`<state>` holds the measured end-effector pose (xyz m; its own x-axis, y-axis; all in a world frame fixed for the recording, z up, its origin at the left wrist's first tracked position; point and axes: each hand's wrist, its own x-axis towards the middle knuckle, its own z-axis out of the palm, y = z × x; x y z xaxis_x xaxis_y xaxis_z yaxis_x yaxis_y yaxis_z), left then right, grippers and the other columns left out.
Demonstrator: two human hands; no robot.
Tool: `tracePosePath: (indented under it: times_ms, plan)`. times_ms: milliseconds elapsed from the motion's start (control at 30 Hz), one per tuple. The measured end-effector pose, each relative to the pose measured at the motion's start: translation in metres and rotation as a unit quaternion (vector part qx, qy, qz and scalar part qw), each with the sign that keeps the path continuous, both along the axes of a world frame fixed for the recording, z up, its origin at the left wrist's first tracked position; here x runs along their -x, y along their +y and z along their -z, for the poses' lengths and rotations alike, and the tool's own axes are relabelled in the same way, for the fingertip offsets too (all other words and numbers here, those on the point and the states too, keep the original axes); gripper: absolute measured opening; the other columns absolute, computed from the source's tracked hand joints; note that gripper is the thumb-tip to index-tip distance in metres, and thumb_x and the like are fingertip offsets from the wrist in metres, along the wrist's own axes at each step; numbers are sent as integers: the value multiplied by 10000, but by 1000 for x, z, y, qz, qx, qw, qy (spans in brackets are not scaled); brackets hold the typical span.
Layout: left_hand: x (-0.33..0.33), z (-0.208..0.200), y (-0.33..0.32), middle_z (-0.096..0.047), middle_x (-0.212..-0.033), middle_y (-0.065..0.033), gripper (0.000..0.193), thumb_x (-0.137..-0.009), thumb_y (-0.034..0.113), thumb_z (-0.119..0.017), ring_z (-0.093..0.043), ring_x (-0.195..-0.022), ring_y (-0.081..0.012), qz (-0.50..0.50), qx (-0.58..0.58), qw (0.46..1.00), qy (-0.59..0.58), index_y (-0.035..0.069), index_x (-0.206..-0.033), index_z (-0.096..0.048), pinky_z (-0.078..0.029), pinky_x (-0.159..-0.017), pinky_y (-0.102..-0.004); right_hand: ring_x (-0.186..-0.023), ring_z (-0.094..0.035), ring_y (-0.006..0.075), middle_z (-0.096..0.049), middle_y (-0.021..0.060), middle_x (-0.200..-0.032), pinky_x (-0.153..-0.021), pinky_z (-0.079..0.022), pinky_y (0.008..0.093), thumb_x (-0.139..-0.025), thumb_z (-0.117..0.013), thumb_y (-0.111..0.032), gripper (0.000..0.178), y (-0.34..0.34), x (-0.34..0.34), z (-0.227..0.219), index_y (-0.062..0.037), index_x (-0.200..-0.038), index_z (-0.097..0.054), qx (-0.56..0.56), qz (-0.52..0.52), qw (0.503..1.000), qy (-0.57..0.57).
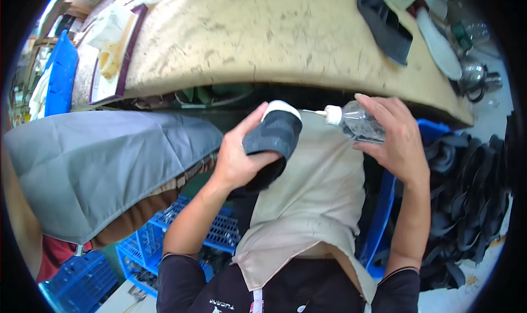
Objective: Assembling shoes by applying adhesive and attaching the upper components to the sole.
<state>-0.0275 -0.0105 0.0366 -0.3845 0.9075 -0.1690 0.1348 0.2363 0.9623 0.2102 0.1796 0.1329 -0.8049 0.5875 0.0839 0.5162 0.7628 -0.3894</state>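
My left hand is closed around a dark grey shoe upper, its white end turned up and its dark opening facing down toward me. In my right hand is a clear plastic bottle, tipped on its side with the fingers and thumb wrapped round it. Its white cap carries a thin nozzle that points left at the white end of the upper. The tip lies very close to that end; whether it touches I cannot tell. Both hands are above my beige apron, in front of the bench edge.
A worn tan bench spans the far side, with a dark shoe piece at its right. A purple-edged tray stands left. Beside me sits a person in a grey apron. Blue crates and heaped dark pieces flank me.
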Motion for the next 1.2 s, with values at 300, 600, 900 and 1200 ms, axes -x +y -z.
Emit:
tracePosePath:
  times_ms: [300, 600, 900, 1200]
  plan:
    - [-41, -49, 56, -638, -1379, -141, 864, -689, -81, -741, -631, -1186, -250, -75, -120, 984, -107, 0, -1502, -461, -464, -1024, -310, -1134, -612, 254, -621, 131, -1297, -1015, -467, 355, -791, -808, -31, 745, 109, 38, -27, -1, -1440, -444, 160, 137, 919, 332]
    - [-77, 0, 62, -594, -1421, -181, 840, -709, -90, -713, -613, -1212, -264, -175, -105, 978, -49, -6, -1504, -455, -467, -1022, -310, -1422, -413, 338, -339, 229, -1588, -1162, -360, 426, -798, -724, -62, 923, -12, 11, 16, 45, -1571, -230, 173, 102, 943, 266]
    - [-102, -4, -10, -573, -1444, -193, 763, -726, -84, -698, -585, -1291, -279, -140, -101, 983, 70, -29, -1460, -497, -451, -1105, -353, -1272, -584, 346, -552, 216, -1446, -1064, -478, 363, -714, -613, 105, 732, -87, 14, 66, 39, -1437, -521, 132, -3, 967, 219]
    - [-71, -48, -88, -663, -1291, -242, 578, -681, -63, -748, -704, -1097, -346, 48, -187, 890, 412, -62, -1250, -648, -578, -933, -355, -1016, -708, 287, -709, 166, -1218, -881, -568, 330, -689, -603, 141, 594, -154, 11, 60, 19, -1265, -679, 26, -79, 963, 257]
